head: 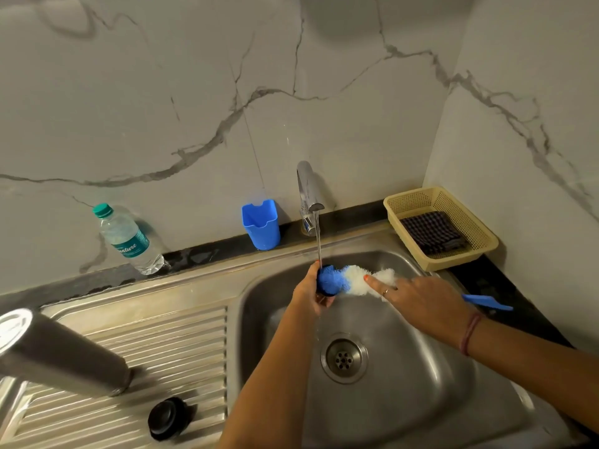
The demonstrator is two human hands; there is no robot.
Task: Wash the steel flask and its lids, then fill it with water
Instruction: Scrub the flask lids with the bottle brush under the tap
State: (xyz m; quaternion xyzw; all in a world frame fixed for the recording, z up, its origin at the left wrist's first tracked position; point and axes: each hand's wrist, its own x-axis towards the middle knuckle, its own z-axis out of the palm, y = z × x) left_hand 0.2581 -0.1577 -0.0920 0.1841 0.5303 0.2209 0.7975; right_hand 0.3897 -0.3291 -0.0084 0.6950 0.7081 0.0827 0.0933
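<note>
Over the sink basin point(405, 400), under the running tap point(309, 192), the left hand point(309, 291) grips a small dark lid point(325, 291) while the right hand point(421, 298) holds the bottle brush point(353, 278), forefinger pressing its bristles: lid-scrubbing, I judge. The steel flask point(61, 351) and another black lid point(168, 418) wait on the drainboard point(181, 332). Next comes rinsing. Nothing obstructs; a blue cup point(261, 223) stands behind.

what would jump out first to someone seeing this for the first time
The blue and white bottle brush under the running tap, scrubbing a small dark lid held in the left hand over the sink. Next, the steel flask standing on the drainboard at left.
</note>
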